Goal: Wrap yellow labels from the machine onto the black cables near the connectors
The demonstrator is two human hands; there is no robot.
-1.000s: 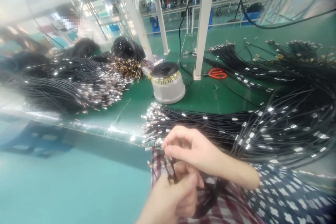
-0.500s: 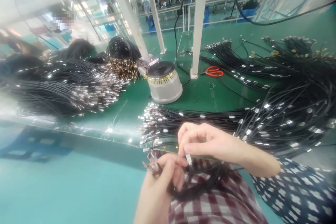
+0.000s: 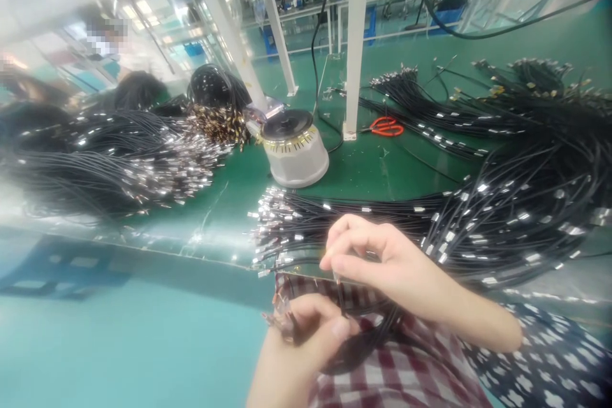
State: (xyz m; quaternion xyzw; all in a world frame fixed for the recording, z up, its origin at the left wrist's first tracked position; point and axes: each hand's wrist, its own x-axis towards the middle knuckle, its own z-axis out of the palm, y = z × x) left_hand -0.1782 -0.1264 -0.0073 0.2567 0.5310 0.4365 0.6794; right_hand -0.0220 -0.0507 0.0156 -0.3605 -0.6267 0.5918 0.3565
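My left hand (image 3: pixel 310 338) is closed around a bundle of black cables (image 3: pixel 356 350), low over the checked cloth on my lap. Stripped, coppery cable ends (image 3: pixel 281 322) stick out past its knuckles on the left. Above it, my right hand (image 3: pixel 361 248) pinches the tip of one black cable (image 3: pixel 341 296) that rises from the left hand's fingertips. That cable's end is mostly hidden by the right fingers. Just behind the hands, a row of black cables (image 3: pixel 382 207) with silvery ends lies along the green table's near edge.
A white round device with a black top (image 3: pixel 296 156) stands mid-table. Red-handled scissors (image 3: pixel 386 127) lie by a white post (image 3: pixel 356 44). Cable heaps (image 3: pixel 157 146) fill the left side, and more cables (image 3: pixel 540 159) the right. A co-worker (image 3: pixel 138 54) is at the far left.
My hands have drawn apart: the left has dropped slightly, while the right stays higher with the pinched cable end. The silvery tips seen between them are now mostly covered. The view shifted slightly.
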